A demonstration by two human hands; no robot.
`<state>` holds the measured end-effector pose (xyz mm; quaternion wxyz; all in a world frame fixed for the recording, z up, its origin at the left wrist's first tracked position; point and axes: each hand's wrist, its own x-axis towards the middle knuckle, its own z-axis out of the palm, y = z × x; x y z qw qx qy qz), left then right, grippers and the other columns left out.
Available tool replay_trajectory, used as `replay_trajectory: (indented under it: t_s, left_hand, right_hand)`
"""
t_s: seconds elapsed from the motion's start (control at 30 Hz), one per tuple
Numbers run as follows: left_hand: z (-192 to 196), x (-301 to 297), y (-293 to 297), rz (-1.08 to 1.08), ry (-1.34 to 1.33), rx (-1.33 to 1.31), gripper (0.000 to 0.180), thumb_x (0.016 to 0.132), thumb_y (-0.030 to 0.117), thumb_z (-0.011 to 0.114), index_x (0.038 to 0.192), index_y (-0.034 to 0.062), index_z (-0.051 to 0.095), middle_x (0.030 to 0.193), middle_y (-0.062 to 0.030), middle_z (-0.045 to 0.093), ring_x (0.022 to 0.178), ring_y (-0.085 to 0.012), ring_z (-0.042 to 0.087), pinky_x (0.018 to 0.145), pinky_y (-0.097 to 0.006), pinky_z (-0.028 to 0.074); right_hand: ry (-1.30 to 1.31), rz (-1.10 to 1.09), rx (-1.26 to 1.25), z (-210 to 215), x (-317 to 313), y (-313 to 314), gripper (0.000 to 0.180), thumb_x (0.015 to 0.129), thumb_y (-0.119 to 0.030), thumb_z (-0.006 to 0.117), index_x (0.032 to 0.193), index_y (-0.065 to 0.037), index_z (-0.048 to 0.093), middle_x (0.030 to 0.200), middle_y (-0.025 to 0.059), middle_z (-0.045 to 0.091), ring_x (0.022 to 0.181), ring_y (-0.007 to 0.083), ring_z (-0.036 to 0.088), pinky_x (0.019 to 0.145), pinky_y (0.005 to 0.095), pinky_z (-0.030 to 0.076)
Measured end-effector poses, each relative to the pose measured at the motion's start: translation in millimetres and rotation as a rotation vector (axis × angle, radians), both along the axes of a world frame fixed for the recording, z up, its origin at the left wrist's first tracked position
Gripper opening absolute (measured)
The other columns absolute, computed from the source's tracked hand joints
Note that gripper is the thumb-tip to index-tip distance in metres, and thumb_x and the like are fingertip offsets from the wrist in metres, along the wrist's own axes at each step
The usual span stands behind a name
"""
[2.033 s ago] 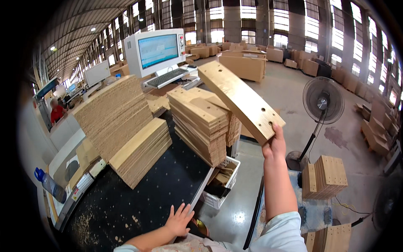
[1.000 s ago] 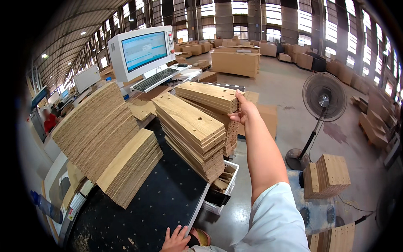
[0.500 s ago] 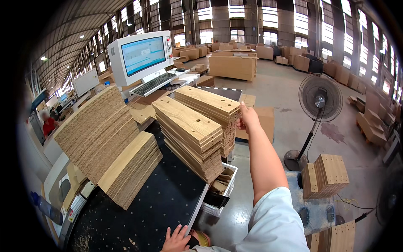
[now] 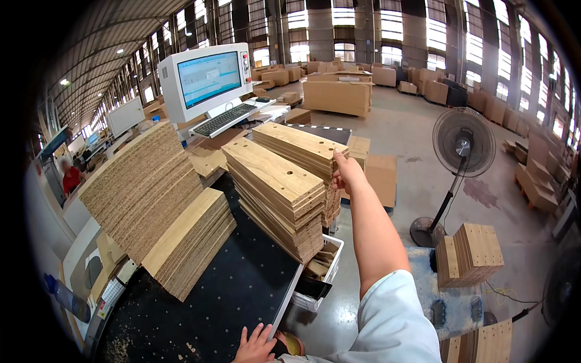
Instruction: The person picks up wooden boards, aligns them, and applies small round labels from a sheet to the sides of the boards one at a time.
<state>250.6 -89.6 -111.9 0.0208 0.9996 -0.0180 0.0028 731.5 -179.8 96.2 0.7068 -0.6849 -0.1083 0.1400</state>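
Observation:
Two stacks of pale wooden boards with drilled holes stand side by side on a black table (image 4: 254, 275). My right hand (image 4: 347, 173) is at the right end of the farther stack (image 4: 296, 138). Its thumb is near the top board's edge and its curled fingers are against the board ends. The nearer stack (image 4: 272, 172) rises to about the same height, its lower boards slightly staggered. Down at the table's front edge, my left hand (image 4: 255, 346) lies flat with fingers spread, holding nothing.
More boards are stacked on the table's left (image 4: 187, 242), beside a taller leaning pile (image 4: 142, 181). A monitor (image 4: 209, 81) and keyboard (image 4: 224, 120) stand behind. Below the table's right edge is a white crate (image 4: 333, 266) of offcuts. A pedestal fan (image 4: 463, 145) and another board stack (image 4: 469, 254) are right.
My right hand has shifted slightly left and inward along the end of the farther stack, its thumb now nearer the top board. My left hand stays in place.

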Motion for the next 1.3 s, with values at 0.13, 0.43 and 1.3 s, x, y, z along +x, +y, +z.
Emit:
replay_trajectory:
  t_s: [0.13, 0.43, 1.3]
  left_hand:
    - [1, 0, 1, 0.0, 0.017, -0.029, 0.044, 0.081, 0.036, 0.047, 0.115, 0.0105, 0.054, 0.143, -0.0141, 0.023, 0.133, -0.0308, 0.018, 0.101, -0.062, 0.014]
    - [-7, -3, 1, 0.005, -0.02, -0.011, 0.044, 0.081, 0.037, 0.047, 0.116, 0.0118, 0.054, 0.144, -0.0128, 0.021, 0.134, -0.0304, 0.017, 0.102, -0.062, 0.013]
    - [-5, -34, 25, 0.239, -0.116, -1.673, 0.062, 0.081, 0.017, 0.063, 0.134, 0.0044, 0.032, 0.133, -0.0099, 0.043, 0.125, -0.0235, 0.038, 0.102, -0.034, 0.031]
  right_hand:
    - [-0.009, -0.008, -0.018, 1, -4, 1, 0.057, 0.084, -0.049, 0.053, 0.101, 0.005, 0.048, 0.07, 0.0131, 0.051, 0.049, 0.0201, 0.05, 0.041, 0.0354, 0.049]
    - [0.078, 0.081, 0.212, -5, -13, -7, 0.047, 0.087, -0.046, 0.05, 0.106, -0.003, 0.047, 0.069, 0.0089, 0.051, 0.047, 0.0159, 0.049, 0.04, 0.0307, 0.048]
    - [-0.008, 0.221, -0.416, -325, -267, -120, 0.025, 0.08, -0.016, 0.062, 0.099, 0.0, 0.059, 0.076, 0.0059, 0.062, 0.062, 0.014, 0.057, 0.058, 0.0277, 0.046]
